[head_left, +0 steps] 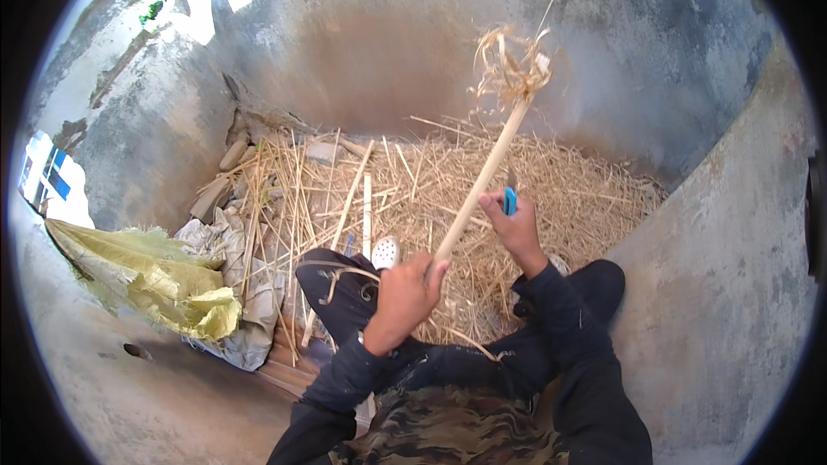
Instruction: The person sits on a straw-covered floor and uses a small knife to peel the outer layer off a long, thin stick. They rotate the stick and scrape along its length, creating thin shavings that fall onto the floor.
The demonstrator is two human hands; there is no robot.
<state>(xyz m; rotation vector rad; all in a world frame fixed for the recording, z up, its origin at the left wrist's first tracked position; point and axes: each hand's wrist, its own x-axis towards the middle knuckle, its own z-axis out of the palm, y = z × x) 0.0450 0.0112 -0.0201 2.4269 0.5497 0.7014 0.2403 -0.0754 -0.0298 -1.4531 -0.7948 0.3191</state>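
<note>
A pale stick (482, 182), which looks like split bamboo or cane, slants up and away to the right. Curled shavings (510, 65) bunch at its far end, and one thin strand trails above them. Around its near end my left hand (405, 300) is closed in a fist, in front of my left knee. My right hand (515, 228) is closed on a blue-handled knife (511, 200), just right of the stick's middle. The knife's short dark blade points upward. Whether the right fingers touch the stick, I cannot tell.
Loose shavings (551, 172) cover the floor ahead. Long thin strips (297, 176) lie at left. A yellow-green sack (164, 280) and a crumpled grey sheet (250, 293) rest by the left wall. Concrete walls (388, 60) close in ahead and both sides. A white clog (386, 251) shows between my legs.
</note>
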